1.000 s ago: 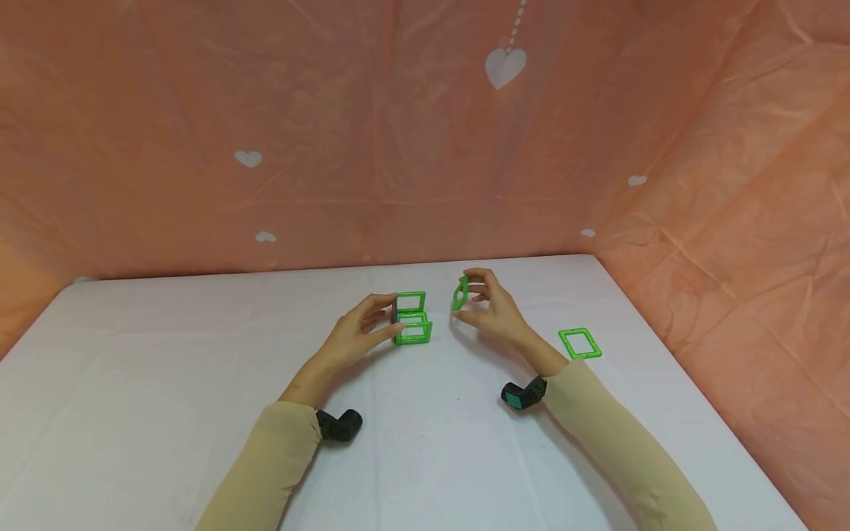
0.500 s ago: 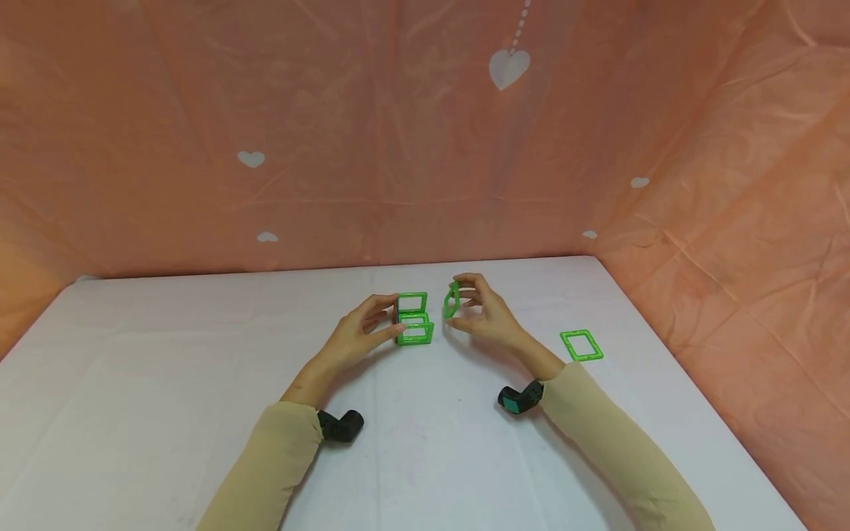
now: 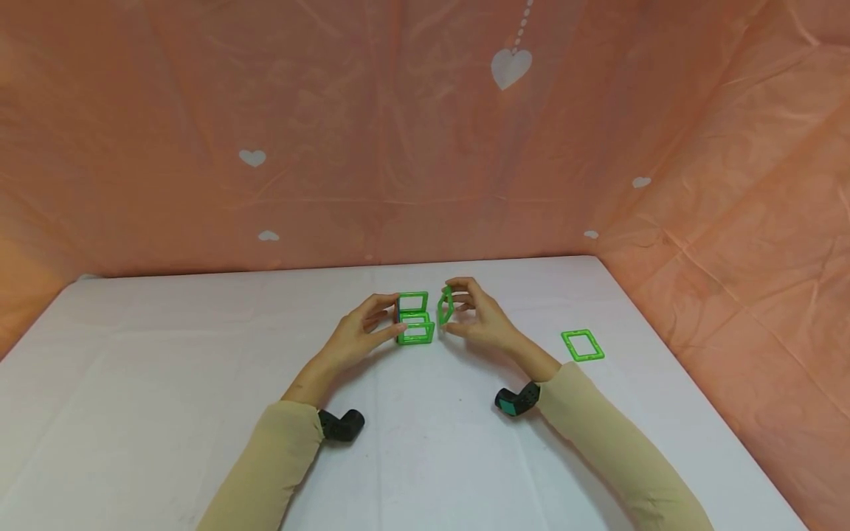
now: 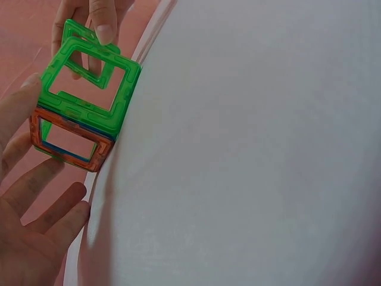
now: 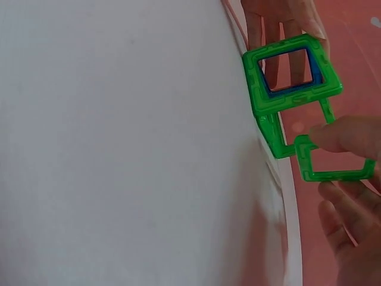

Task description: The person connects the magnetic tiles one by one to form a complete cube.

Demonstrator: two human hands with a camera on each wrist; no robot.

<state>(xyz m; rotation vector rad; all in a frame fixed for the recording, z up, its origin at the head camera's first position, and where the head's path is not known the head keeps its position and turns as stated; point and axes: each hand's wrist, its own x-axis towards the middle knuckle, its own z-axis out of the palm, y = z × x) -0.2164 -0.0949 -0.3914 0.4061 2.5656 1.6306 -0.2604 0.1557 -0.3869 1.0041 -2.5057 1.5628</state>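
Tile (image 5: 334,176), green, one, probably light, stiff and a little slick, best taken edgewise, as your right hand (image 3: 486,318) is pinching it, tilted, just beside the box (image 3: 417,325), which your left hand (image 3: 356,329) is gripping from its left on the table (image 3: 425,442)

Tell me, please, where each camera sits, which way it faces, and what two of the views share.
Head: on the person's head, facing forward and down over the white table; left hand, right hand and both sleeves show.
Left wrist: on that wrist, facing the block structure; left fingers near, part of the right hand beyond.
Right wrist: on that wrist, facing the held green square and the structure; right fingers near, part of the left hand beyond.
Shared: both wrist views show structure and square, from opposite sides.
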